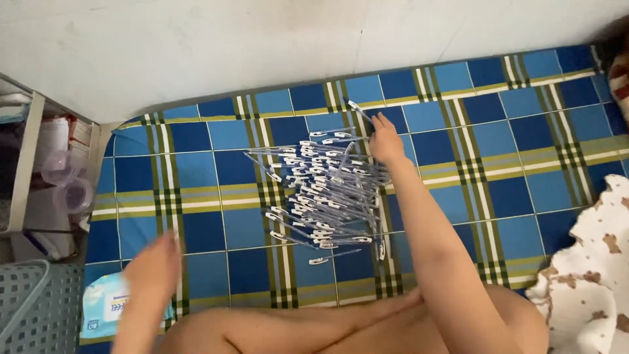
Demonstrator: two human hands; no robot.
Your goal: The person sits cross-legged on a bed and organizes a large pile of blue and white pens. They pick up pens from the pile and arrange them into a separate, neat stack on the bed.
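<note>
The heap of clear pen barrels with white caps [321, 196] lies near the middle of the blue checked bed sheet [498, 151], spread in a loose fan from about 11 o'clock to 5 o'clock. At the heap's 1 o'clock edge the right hand [383, 141] rests with its fingers closed around one pen [359, 111], whose tip sticks up toward 12 o'clock. The left hand [154, 265] is well apart, at 8 o'clock of the heap, blurred; whether its fingers are spread or curled I cannot tell, and nothing shows in them.

Risks, as I judge them: the barrels are round and stacked crosswise on soft bedding, so a nudge from the right forearm lying along the heap's 3 o'clock side could roll several loose. The strays at 6 o'clock [327, 252] lie near the bare legs [314, 328]; a shifted leg could scatter or bend them.

Open room is widest at 3 o'clock, plain sheet as far as the spotted cloth [590, 275]. At 9 o'clock the sheet ends at a shelf [39, 177]; a grey basket [36, 308] and a wipes pack [108, 305] crowd 8 o'clock. The wall [262, 46] closes 12 o'clock.
</note>
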